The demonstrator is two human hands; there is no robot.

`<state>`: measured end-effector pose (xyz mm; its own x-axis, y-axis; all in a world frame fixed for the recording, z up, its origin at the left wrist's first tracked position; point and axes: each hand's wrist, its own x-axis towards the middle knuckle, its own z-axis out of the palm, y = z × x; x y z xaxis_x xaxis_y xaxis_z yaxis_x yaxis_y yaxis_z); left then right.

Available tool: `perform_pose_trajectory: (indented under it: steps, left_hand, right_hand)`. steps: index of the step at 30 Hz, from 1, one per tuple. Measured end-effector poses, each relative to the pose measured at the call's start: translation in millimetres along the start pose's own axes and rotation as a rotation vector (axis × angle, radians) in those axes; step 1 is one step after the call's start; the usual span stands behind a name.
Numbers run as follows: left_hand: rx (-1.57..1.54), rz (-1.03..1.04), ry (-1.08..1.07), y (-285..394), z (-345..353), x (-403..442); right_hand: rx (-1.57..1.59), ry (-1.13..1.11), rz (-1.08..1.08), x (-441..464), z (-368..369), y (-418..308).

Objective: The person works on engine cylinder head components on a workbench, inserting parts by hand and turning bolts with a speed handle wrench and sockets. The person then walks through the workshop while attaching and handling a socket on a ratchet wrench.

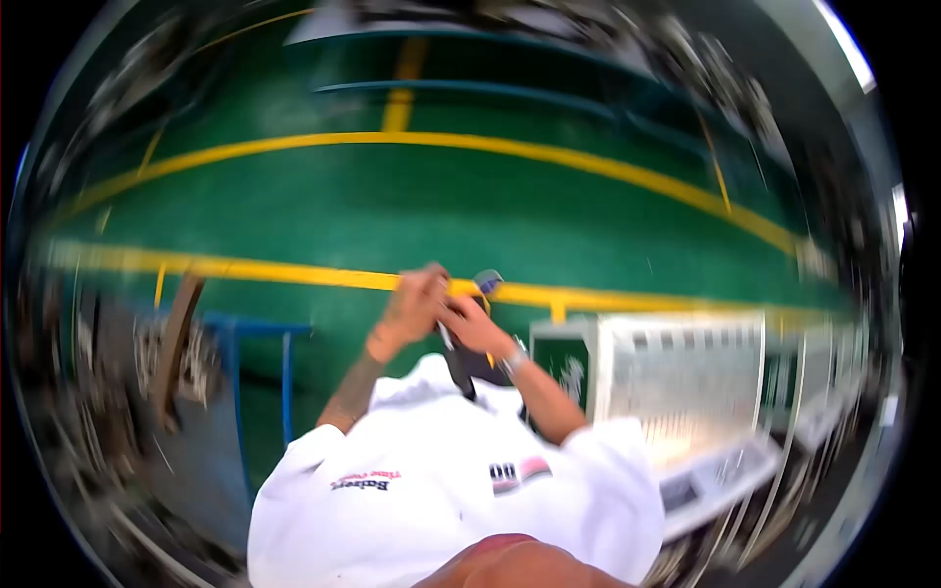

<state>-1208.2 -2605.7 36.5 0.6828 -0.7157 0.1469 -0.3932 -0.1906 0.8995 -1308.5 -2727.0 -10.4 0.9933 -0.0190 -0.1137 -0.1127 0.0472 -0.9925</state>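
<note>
My left hand (421, 297) and my right hand (470, 323) meet in front of my body, fingers curled inward and nearly touching. Motion smears them, and whatever is between them is too small or hidden to name. A watch (512, 360) is on my right wrist. Just below the hands hangs a dark strap-like shape (461, 374), whose kind I cannot tell. Beyond the right hand shows a small round, greyish-blue thing (488, 282), also unclear. My white shirt (461, 470) fills the lower middle.
A green floor (392, 206) carries yellow lines (323, 274). On the right stands a white-framed rack or machine (681, 382). To the left are a blue metal frame (235, 392) and a brown upright piece (176, 343). A blurred workbench (470, 44) is at the far side.
</note>
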Motion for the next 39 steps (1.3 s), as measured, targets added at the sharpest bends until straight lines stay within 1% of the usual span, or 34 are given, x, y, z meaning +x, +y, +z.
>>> perform_pose_trajectory:
  steps: [1,2,3,4,5,6,7,8,9,11,12,13,15,16,17,19,20,21,23,24,25,27,28,29,30,32,33,34,35,36,37,39]
  left_hand:
    - [-0.059,-0.025,-0.119,6,26,50]
    - [-0.060,-0.206,-0.273,43,47,95]
    - [0.064,0.105,-0.226,36,92,142]
    - [0.197,0.421,-0.131,27,132,194]
    - [0.172,0.608,-0.042,35,174,245]
    - [0.150,0.787,0.002,38,204,288]
    - [0.163,0.775,-0.076,50,233,332]
    - [0.146,0.769,-0.215,75,265,376]
    - [0.110,0.779,-0.324,104,282,406]
    - [-0.183,0.248,-0.708,142,343,467]
    - [-0.193,0.372,-0.697,150,378,494]
    - [-0.188,0.373,-0.726,156,412,523]
    - [-0.211,0.375,-0.786,168,488,577]
    - [-0.292,0.330,-0.767,175,526,600]
    - [-0.296,0.331,-0.799,178,567,627]
    - [-0.282,0.548,-0.726,180,646,685]
    - [-0.151,0.658,-0.564,170,688,711]
    - [-0.182,0.677,-0.580,179,724,740]
    - [-0.395,0.642,-0.806,206,804,796]
    - [-0.437,0.711,-0.841,222,849,821]
    - [-0.460,0.687,-0.858,237,890,837]
    - [-0.310,0.802,-0.797,305,957,850]
    - [-0.405,1.085,-0.587,320,1008,856]
    - [-0.429,0.634,-1.131,353,1038,871]
    - [-0.464,0.721,-1.144,377,1081,880]
    - [-0.594,0.811,-1.160,404,1178,892]
    - [-0.630,0.893,-1.192,418,1226,902]
    - [-0.597,0.874,-1.156,433,1267,905]
    - [-0.501,0.936,-1.173,447,1317,915]
    - [-0.467,0.887,-1.165,456,1368,922]
    - [-0.452,0.841,-1.142,463,1414,930]
    - [-0.318,0.795,-1.086,475,1509,953]
  right_hand:
    - [0.049,0.043,0.072,3,-49,-14]
    - [0.156,0.090,0.010,7,-95,5]
    - [0.303,0.108,-0.025,10,-149,20]
    - [0.379,0.303,-0.059,21,-195,39]
    - [0.160,0.637,-0.092,24,-240,38]
    - [0.435,0.400,-0.097,27,-296,17]
    - [0.508,0.468,-0.190,22,-342,-14]
    - [0.534,0.462,-0.269,17,-391,-26]
    - [0.510,0.550,-0.251,10,-414,-51]
    - [0.676,0.691,-0.160,2,-487,-56]
    - [0.679,0.848,-0.118,1,-518,-57]
    - [0.695,0.871,-0.125,2,-554,-57]
    - [0.765,1.010,-0.081,-7,-629,-52]
    - [0.789,0.891,-0.178,-18,-670,-53]
    - [0.799,0.922,-0.183,-22,-714,-44]
    - [0.752,1.025,-0.223,-25,-804,-30]
    - [0.719,0.879,-0.300,-35,-858,-29]
    - [0.696,0.913,-0.306,-40,-904,-27]
    - [0.388,1.082,-0.211,-62,-1000,-22]
    - [0.345,1.070,-0.216,-81,-1045,-26]
    - [0.353,1.090,-0.186,-104,-1088,-29]
    - [0.349,1.189,-0.201,-155,-1148,-42]
    - [0.308,1.296,-0.180,-180,-1173,-49]
    - [0.226,1.346,-0.175,-209,-1201,-54]
    - [0.047,1.388,-0.209,-238,-1237,-63]
    - [-0.268,1.505,-0.208,-295,-1308,-68]
    - [-0.678,1.497,0.026,-332,-1347,-50]
    - [-0.896,1.482,0.223,-370,-1381,-56]
    - [-1.096,1.496,0.338,-410,-1419,-58]
    - [-1.227,1.497,0.401,-451,-1461,-46]
    - [-1.355,1.415,0.545,-490,-1499,-44]
    - [-1.585,1.360,0.580,-558,-1582,-35]
